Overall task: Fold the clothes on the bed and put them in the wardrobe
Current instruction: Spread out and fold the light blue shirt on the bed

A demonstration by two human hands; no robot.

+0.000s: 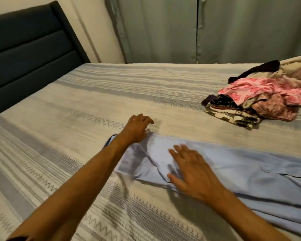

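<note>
Now we have the light blue trousers (233,173) laid flat across the bed (76,105), their waistband end under our hands and the legs running off past our right wrist, so the cloth stays smooth for folding. Our right hand (191,173) lies flat on the seat of the trousers, fingers (178,150) straight and spread apart, probably to pin the fabric down. Our left hand (137,127) reaches beyond it to the far waistband corner; its fingers curl at the edge, apparently pinching the cloth, though blur hides the grip. Well beyond our right fingertips, the unfolded clothes pile (261,100) waits near the bed's far edge. Behind it hang the curtains (163,32); the headboard (24,54) stands past our left fingers.
</note>
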